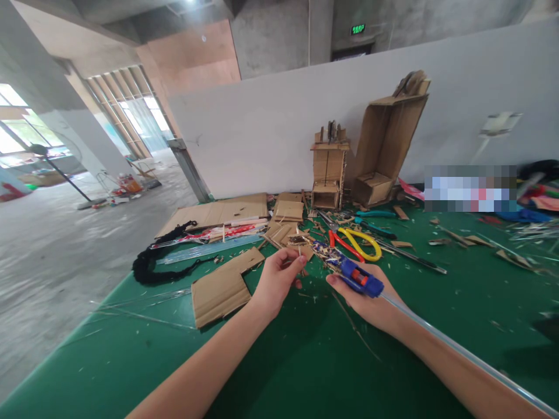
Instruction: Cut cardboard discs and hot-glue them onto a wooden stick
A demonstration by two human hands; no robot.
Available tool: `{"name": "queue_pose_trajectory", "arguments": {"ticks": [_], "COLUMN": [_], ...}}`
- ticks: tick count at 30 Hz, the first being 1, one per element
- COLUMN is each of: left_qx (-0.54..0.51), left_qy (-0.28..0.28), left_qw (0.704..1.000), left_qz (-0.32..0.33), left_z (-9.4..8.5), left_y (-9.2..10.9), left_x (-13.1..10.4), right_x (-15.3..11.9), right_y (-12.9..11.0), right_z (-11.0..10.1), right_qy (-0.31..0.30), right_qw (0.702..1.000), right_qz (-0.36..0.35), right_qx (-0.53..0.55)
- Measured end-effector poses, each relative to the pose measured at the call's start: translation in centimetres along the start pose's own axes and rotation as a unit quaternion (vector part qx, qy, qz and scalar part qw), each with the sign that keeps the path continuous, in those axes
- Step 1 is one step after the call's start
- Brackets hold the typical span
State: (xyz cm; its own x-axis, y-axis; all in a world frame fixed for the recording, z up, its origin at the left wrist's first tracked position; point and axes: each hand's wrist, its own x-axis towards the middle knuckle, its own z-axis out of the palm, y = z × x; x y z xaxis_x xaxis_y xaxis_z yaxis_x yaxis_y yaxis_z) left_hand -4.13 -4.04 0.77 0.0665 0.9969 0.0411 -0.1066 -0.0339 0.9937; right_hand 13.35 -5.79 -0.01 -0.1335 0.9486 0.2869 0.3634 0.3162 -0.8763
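Note:
In my right hand (371, 299) is a blue hot glue gun (358, 277), its nozzle end pointing forward and left. A long clear glue stick (441, 337) runs out of its back, over my right forearm. My left hand (282, 273) pinches a small, thin, pale piece (300, 251) between thumb and fingers, just left of the glue gun's front end. Its exact kind is too small to make out. Beyond the glue gun lie scissors with red and yellow handles (362, 244). Cardboard scraps (283, 233) lie behind my left hand.
A cut cardboard piece (220, 288) and a black braided cord (146, 265) lie on the left of the green table (279, 372). Two cardboard structures, one small (327, 169) and one tall (384, 139), stand against the white partition (262, 134). Teal-handled pliers (375, 224) lie behind the scissors.

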Motion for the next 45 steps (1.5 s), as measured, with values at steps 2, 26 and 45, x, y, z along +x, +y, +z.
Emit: {"name": "queue_pose_trajectory", "arguments": {"ticks": [2,26,45], "left_qx": [-0.001,-0.011,-0.014], "left_qy": [0.001,0.0,0.002], "left_qw": [1.0,1.0,1.0], "left_qz": [0.0,0.002,-0.001], "left_z": [0.0,0.0,0.1], "left_y": [-0.1,-0.4,-0.2], "left_x": [0.0,0.1,0.0], "right_x": [0.0,0.3,0.3], "right_y": [0.0,0.4,0.4], "right_z": [0.1,-0.2,-0.2], "right_qy": [0.006,-0.003,-0.011], "right_qw": [1.0,0.998,0.999], "right_qz": [-0.006,0.004,-0.003], "right_qx": [0.001,-0.056,-0.051]}}
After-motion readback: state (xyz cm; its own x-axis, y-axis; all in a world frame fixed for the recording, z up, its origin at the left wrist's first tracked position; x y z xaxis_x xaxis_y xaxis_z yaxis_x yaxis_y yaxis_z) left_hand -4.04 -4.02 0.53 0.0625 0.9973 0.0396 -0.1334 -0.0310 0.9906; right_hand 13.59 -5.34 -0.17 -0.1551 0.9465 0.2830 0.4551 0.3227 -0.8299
